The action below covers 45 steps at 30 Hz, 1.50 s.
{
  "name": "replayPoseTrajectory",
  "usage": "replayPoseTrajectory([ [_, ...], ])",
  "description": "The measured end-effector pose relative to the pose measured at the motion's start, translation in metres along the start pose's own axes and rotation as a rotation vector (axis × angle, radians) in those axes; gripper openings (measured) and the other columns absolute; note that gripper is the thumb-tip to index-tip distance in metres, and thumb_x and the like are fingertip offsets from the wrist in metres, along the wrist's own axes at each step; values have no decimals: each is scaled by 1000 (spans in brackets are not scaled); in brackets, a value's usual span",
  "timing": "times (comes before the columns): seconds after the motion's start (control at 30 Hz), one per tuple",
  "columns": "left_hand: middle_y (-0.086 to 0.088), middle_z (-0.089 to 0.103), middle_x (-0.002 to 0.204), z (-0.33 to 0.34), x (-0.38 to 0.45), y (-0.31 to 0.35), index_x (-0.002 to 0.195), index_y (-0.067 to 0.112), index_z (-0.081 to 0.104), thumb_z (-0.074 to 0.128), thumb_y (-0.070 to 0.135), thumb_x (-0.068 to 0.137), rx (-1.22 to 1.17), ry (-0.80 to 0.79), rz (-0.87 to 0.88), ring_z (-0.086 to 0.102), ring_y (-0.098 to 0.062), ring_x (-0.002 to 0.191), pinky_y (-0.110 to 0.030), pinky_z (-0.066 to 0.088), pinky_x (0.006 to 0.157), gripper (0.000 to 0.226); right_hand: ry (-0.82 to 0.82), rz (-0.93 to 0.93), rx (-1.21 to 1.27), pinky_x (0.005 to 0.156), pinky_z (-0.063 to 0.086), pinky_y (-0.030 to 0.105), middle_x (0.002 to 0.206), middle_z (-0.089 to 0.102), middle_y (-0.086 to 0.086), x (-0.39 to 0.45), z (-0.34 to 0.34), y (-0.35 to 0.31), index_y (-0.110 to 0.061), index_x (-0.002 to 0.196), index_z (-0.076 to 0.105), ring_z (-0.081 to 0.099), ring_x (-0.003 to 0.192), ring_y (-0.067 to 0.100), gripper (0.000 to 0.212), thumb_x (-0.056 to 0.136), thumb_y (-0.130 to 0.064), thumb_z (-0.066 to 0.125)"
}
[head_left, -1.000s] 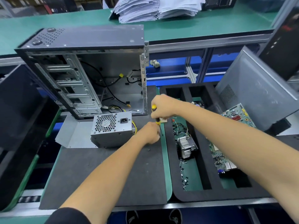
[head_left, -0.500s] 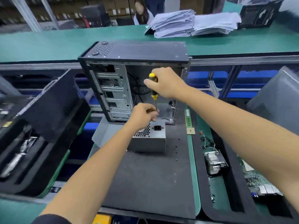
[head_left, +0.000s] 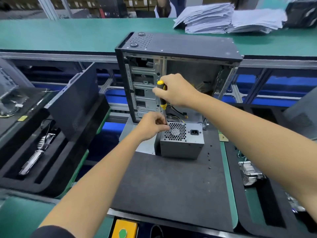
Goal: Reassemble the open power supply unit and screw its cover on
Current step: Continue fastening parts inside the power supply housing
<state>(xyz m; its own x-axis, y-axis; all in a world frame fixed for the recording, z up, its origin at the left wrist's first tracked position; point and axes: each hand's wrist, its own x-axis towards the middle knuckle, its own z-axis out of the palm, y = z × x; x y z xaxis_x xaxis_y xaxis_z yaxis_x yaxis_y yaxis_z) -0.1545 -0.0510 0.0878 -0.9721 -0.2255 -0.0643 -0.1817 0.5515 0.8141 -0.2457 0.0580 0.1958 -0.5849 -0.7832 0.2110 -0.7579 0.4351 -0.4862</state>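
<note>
**Screwdriver meets power supply on the assembly bench**

On the dark foam mat (head_left: pixel 171 186) of a factory workbench, a person drives a screw at the top left corner of a grey power supply unit (head_left: pixel 181 143), which sits upright just in front of an open computer case (head_left: pixel 180 54). The right hand (head_left: pixel 176 91) wraps its curled fingers round the yellow-and-black handle of a screwdriver (head_left: pixel 162 95), held close to vertical with its shaft running down to the unit's upper edge. The left hand (head_left: pixel 151 125) has its fingers bent in a pinch at the lower shaft, beside the honeycomb fan grille (head_left: pixel 175 132); whether a screw sits between the fingertips cannot be made out.

The unit looks like a stiff sheet-metal box, likely heavy for its bulk and steady enough on the foam not to slide under downward pressure. Its flat side walls offer the safest hold; the perforated grille and the power socket (head_left: pixel 194 132) are poorer places to press, and the coloured wires (head_left: pixel 178 115) trailing behind it are soft and should not bear any load. A few small loose screws (head_left: pixel 209 154) lie on the mat to the unit's right, light and easily scattered, best taken 1 at a time with fingertips. A stack of papers (head_left: pixel 223 18) rests on the green table behind.
</note>
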Motion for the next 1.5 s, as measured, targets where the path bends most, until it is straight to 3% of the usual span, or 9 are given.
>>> replayPoseTrajectory([
  [0.23,-3,56,66,-4,2,-15,75,6,62,77,14,80,-38,-74,-10,46,-12,60,-22,40,57,18,-31,39,30,52,38,30,64,53,5,-2,5,-3,-11,69,46,46,53,17,32,93,-29,54],
  [0.47,12,66,61,-6,8,-13,84,2,68,75,5,80,-19,-163,13,60,-1,60,-14,47,60,9,-68,55,62,56,45,33,65,57,13,-5,5,-3,-9,71,48,50,54,19,29,95,-26,53],
  [0.6,0,71,72,-5,5,-9,82,7,68,75,6,79,43,-226,40,66,-10,67,-17,51,63,7,-129,45,45,48,46,22,66,67,12,-7,3,2,-10,67,49,56,44,13,31,93,-25,56],
  [0.73,10,70,70,-3,1,-8,77,13,71,80,11,75,140,-286,44,66,-8,69,-23,53,69,9,-268,-3,77,40,42,17,61,65,5,-11,4,8,-12,66,47,63,45,10,29,88,-23,62],
  [0.9,16,68,67,-3,-1,-6,74,12,73,80,7,73,146,-308,36,63,-1,65,-18,51,67,9,-313,-42,34,44,39,19,52,57,-7,-9,7,11,-16,63,46,59,45,7,31,84,-27,66],
  [1.1,9,70,71,-4,-1,-8,73,13,73,80,6,74,152,-299,30,58,1,61,-14,46,62,10,-324,-138,-81,48,42,28,54,55,0,-10,3,9,-10,67,49,50,45,11,27,82,-25,64],
  [1.27,16,68,66,-4,-1,-8,78,9,75,80,8,74,165,-317,28,58,0,62,-16,47,64,6,-369,-183,-140,48,43,24,54,56,-1,-10,-1,5,-5,74,54,48,43,7,25,84,-25,65],
  [1.37,19,68,67,-5,-1,-9,84,1,72,79,8,75,157,-337,23,59,0,63,-14,48,65,13,-432,-247,-191,55,45,23,62,60,-4,-10,-4,1,-10,79,58,58,59,9,23,86,-30,67],
  [1.5,-1,70,80,-8,-2,-11,89,3,70,79,6,76,121,-363,26,60,-3,70,-17,49,70,17,-471,-312,-338,55,38,24,70,53,-10,-11,-6,-6,-20,76,57,53,71,10,21,87,-34,68],
])
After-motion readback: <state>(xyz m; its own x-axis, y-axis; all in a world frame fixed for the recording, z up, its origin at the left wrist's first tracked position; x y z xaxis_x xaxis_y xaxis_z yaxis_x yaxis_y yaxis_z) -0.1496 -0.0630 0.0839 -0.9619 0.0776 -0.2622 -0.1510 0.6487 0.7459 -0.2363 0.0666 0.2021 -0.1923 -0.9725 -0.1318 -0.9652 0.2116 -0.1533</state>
